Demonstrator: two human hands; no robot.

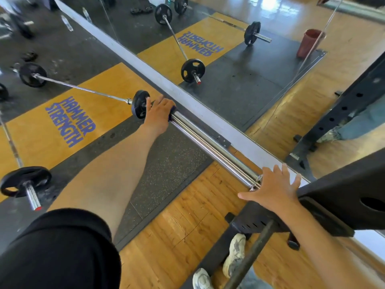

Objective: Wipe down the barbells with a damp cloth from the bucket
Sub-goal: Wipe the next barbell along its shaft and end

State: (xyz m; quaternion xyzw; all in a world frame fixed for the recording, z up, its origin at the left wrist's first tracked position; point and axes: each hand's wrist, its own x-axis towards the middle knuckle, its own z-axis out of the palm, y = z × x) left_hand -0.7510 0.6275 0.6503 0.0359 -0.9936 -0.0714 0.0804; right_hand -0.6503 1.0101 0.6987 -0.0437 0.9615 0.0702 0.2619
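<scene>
Wiping the chrome barbell sleeve beside the mirror.

The left hand curls its fingers round what seems a purple cloth, mostly hidden, on the barbell sleeve; that bar lies raised along the mirror's lower edge. The right hand, fingers spread and released, steadies the sleeve's near end. The steel looks heavy, rigid and slick, so grip should wrap fully round it.

Barbell sleeve polished chrome metal, glossy, smooth. Weight plates matt black. Near floor varnished wood planks, grainy. Left mat speckled dark rubber, rough. Far wall mirror glass, glossy. Sleeve black cloth, matt.
</scene>
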